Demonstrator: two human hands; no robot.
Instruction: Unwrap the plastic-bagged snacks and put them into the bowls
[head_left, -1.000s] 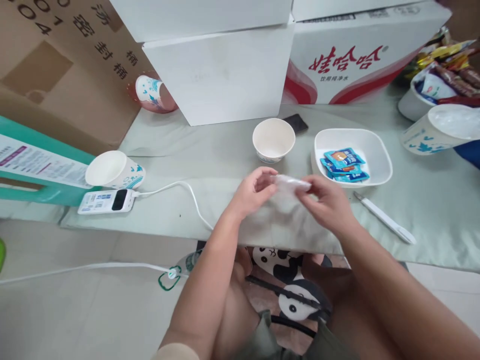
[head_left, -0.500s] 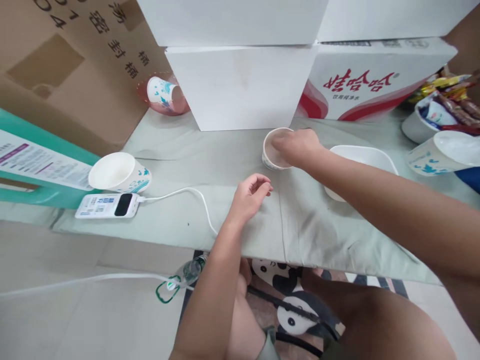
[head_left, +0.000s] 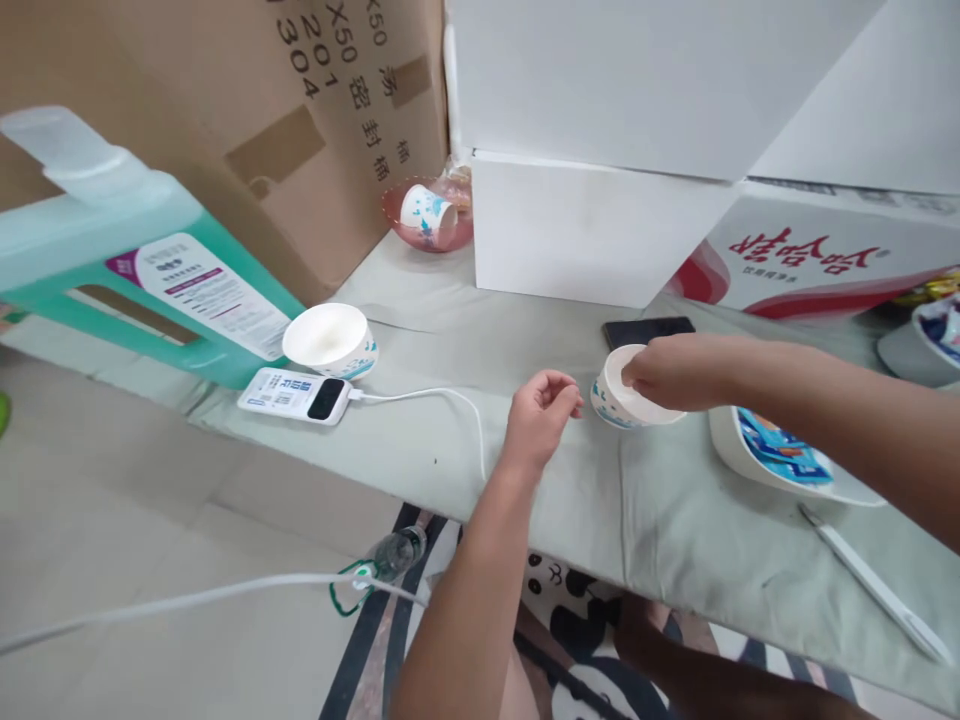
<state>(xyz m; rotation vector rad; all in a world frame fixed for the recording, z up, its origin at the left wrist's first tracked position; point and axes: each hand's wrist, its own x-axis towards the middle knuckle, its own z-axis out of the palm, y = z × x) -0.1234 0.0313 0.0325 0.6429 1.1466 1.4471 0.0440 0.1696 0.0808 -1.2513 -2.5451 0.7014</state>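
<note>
The right hand [head_left: 679,370] reaches in from the right edge of the table and lies over the mouth of a small paper bowl [head_left: 626,398], its fingers bent down across the rim on the far side; whether they pinch the rim or only rest on it cannot be told. The bowl is tipped, its opening turned toward the left, and it sits near the middle of the low cloth-covered table [head_left: 675,520], a little back from the near edge. The left hand [head_left: 541,415] hovers just beside the bowl on its left, loosely curled, thumb and fingertips drawn together with nothing visible between them.

Behind the bowl, toward the far edge, a dark phone [head_left: 649,330] lies flat. To the bowl's right a white dish [head_left: 780,470] holds blue sachets [head_left: 780,450], partly hidden by the right forearm, and a white pen-like stick [head_left: 874,585] lies near the table's near right edge. Toward the left end of the table a second paper bowl [head_left: 330,340] rests tilted just beside a white power bank [head_left: 295,394], whose white cable [head_left: 450,400] loops across the cloth. A green jug [head_left: 142,270] lies beyond the left edge. At the far edge stand a brown carton [head_left: 225,110], white boxes [head_left: 592,225], and a pink dish [head_left: 431,215] with a paper cup in it.
</note>
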